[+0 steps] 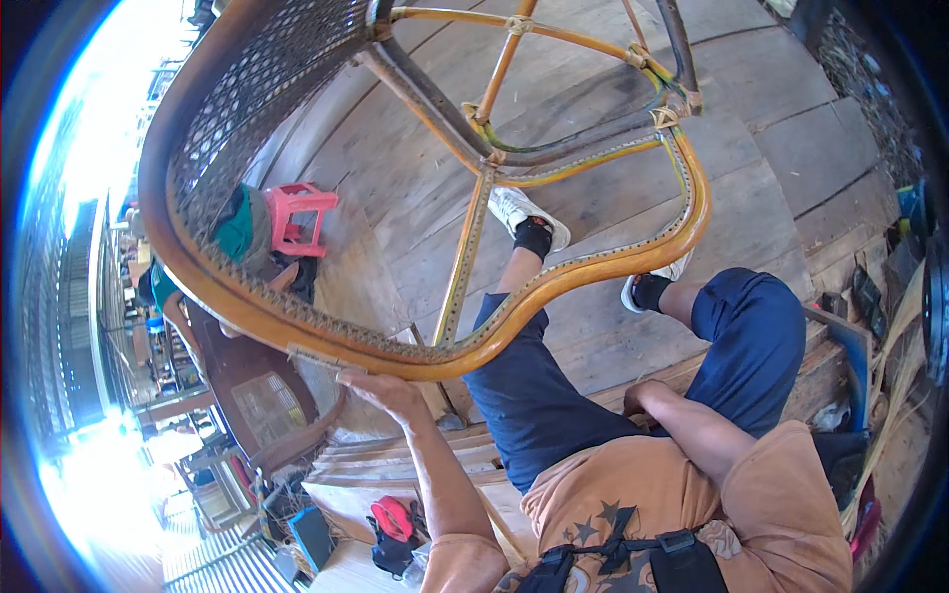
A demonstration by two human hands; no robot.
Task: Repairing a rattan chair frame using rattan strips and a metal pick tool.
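A rattan chair [554,281] is tipped in front of me, its curved, glossy brown edge nearest my body. Woven cane [259,74] fills its upper left part, and small tacks or stitches line the inner side of the edge. My left hand [384,391] is closed against the underside of that edge, the fingers partly hidden by it. Beside the hand, a pale strip of binding [314,356] wraps the edge. My right hand [643,397] rests low between my thighs, away from the chair, its fingers mostly hidden.
Wooden boards [613,232] make up the floor. To the left, another person [178,311] sits by a pink plastic stool [301,219] and a brown woven piece [262,395]. A red and black bundle [393,524] lies at lower left. Pale strips [895,366] stand at the right.
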